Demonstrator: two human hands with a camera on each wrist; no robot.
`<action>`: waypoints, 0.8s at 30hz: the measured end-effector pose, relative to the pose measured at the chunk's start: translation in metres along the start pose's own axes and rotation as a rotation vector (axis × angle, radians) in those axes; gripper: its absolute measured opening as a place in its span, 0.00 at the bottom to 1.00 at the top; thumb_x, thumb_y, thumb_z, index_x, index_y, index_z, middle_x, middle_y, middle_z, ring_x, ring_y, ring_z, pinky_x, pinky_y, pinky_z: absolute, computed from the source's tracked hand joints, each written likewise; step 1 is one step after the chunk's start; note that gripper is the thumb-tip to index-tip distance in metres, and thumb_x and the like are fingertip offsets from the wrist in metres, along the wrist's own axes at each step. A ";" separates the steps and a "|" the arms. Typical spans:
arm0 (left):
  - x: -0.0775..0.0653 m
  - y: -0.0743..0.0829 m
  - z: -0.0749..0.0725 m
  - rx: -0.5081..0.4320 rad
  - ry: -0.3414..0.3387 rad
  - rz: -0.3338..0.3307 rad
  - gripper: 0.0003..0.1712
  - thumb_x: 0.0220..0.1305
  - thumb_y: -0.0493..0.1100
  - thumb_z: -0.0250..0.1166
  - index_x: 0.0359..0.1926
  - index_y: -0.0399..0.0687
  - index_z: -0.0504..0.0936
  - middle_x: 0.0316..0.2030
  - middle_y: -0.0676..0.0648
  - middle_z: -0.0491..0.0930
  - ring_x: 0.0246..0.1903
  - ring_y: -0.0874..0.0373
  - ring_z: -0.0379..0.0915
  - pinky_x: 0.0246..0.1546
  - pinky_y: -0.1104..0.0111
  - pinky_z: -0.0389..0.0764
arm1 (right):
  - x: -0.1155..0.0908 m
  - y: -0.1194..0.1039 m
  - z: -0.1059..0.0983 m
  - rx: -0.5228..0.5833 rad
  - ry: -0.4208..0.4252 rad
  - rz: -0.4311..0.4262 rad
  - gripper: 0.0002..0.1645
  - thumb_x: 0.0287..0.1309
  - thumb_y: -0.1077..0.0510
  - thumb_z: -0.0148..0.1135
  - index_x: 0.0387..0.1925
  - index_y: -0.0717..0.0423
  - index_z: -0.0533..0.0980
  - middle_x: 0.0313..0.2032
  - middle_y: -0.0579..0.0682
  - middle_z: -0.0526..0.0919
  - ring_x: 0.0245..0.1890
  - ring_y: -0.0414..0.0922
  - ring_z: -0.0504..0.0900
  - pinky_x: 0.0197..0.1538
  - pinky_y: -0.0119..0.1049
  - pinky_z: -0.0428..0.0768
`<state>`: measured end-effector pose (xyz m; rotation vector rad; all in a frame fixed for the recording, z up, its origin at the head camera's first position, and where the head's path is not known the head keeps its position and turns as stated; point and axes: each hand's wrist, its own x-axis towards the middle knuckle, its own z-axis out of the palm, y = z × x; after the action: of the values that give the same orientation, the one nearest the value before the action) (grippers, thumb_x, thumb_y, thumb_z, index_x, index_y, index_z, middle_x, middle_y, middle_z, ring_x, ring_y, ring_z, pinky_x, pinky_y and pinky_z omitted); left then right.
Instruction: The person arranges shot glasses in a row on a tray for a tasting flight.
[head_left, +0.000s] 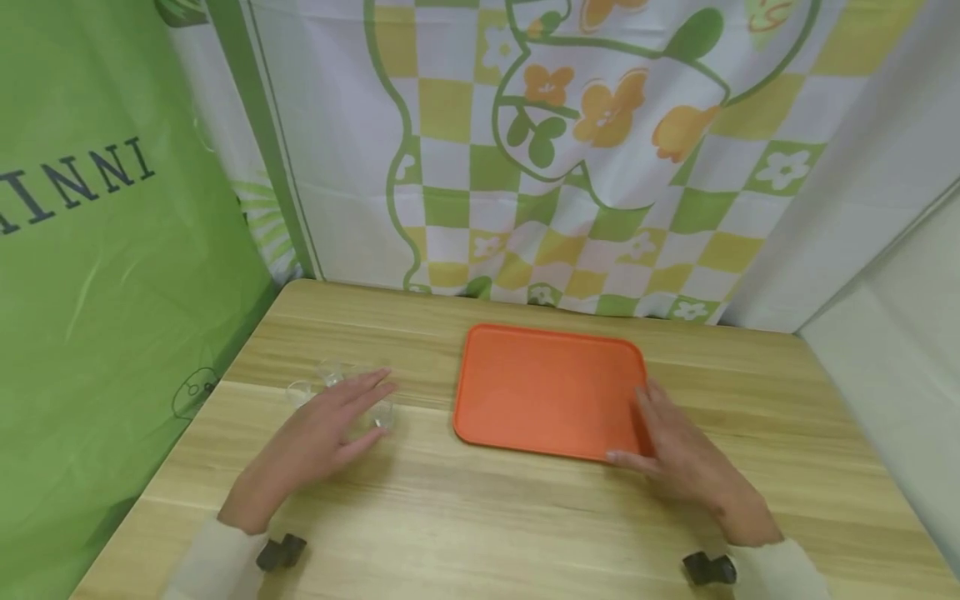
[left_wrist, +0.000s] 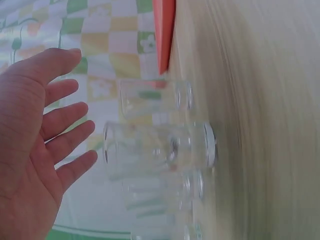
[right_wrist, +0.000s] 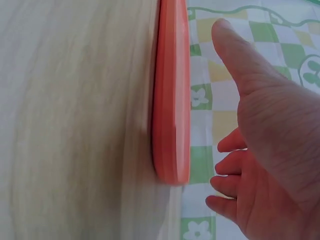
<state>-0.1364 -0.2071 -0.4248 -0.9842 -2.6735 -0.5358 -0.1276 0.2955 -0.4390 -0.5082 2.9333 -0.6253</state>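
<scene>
An orange-red rectangular tray [head_left: 547, 392] lies flat on the wooden table. My right hand [head_left: 682, 450] is at the tray's right edge, thumb and fingers spread apart and overlapping its rim in the head view. In the right wrist view, that hand's fingers extend above the level of the tray's side [right_wrist: 170, 100]. On the left, my left hand [head_left: 318, 437] hovers over several clear drinking glasses [head_left: 382, 412], partly hiding them. The left wrist view has the glasses standing upright, the tallest-looking glass [left_wrist: 157, 147] in front, with loosely spread fingers above their rims.
The light wooden table [head_left: 480, 525] carries the tray and glasses. A green-and-yellow checked curtain [head_left: 517, 208] hangs along its back edge. Green fabric [head_left: 112, 292] borders the left side, and a pale wall [head_left: 900, 333] stands at the right.
</scene>
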 end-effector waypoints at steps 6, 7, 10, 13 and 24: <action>-0.004 -0.009 -0.004 -0.021 0.019 -0.058 0.34 0.70 0.48 0.68 0.72 0.42 0.72 0.72 0.39 0.67 0.66 0.36 0.68 0.65 0.39 0.68 | -0.004 0.010 -0.001 -0.029 0.014 0.018 0.73 0.59 0.26 0.66 0.78 0.73 0.43 0.77 0.74 0.42 0.75 0.72 0.46 0.70 0.70 0.55; -0.005 -0.010 -0.005 -0.024 0.022 -0.067 0.34 0.70 0.47 0.68 0.72 0.42 0.72 0.71 0.39 0.68 0.65 0.35 0.69 0.64 0.38 0.68 | -0.005 0.012 -0.001 -0.028 0.014 0.019 0.73 0.59 0.27 0.66 0.78 0.73 0.42 0.77 0.74 0.42 0.75 0.72 0.46 0.70 0.70 0.55; -0.008 -0.013 -0.009 -0.019 0.029 -0.097 0.35 0.69 0.47 0.69 0.73 0.43 0.72 0.70 0.38 0.70 0.65 0.35 0.70 0.63 0.39 0.70 | -0.006 0.014 0.000 -0.020 -0.007 0.039 0.73 0.61 0.27 0.64 0.78 0.74 0.40 0.77 0.74 0.41 0.76 0.71 0.44 0.71 0.70 0.52; -0.011 -0.017 -0.014 -0.009 0.052 -0.120 0.34 0.69 0.45 0.70 0.72 0.42 0.72 0.68 0.38 0.72 0.64 0.36 0.71 0.62 0.39 0.71 | -0.007 0.015 0.002 -0.011 -0.021 0.059 0.73 0.62 0.27 0.63 0.78 0.73 0.38 0.77 0.74 0.41 0.76 0.71 0.45 0.72 0.70 0.50; -0.019 -0.031 -0.025 -0.012 0.116 -0.194 0.31 0.71 0.43 0.67 0.71 0.41 0.72 0.67 0.37 0.73 0.61 0.34 0.74 0.59 0.40 0.75 | -0.008 0.016 0.005 0.003 -0.021 0.068 0.71 0.63 0.29 0.64 0.80 0.69 0.38 0.76 0.73 0.47 0.74 0.72 0.52 0.69 0.73 0.51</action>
<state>-0.1399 -0.2501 -0.4169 -0.6781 -2.6789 -0.6285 -0.1243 0.3097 -0.4498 -0.4103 2.9154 -0.6123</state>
